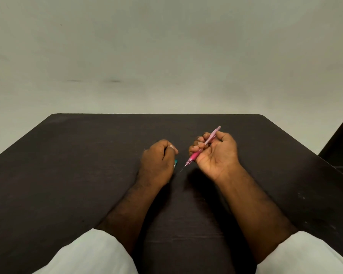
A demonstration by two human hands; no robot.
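no readable text, label or number shows on anything here.

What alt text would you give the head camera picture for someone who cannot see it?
A person's right hand grips a pink mechanical pencil, its thin tip pointing down toward the left hand, which curls round a small teal thing, mostly hidden. Both forearms, in white sleeves, reach over a dark table before a pale wall.

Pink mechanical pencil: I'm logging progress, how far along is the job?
Done: a thin lead pokes from the tip of the pink mechanical pencil. In hand: the right hand grips the pencil; the left hand holds a small teal case. Left: probably seating the lead fully.
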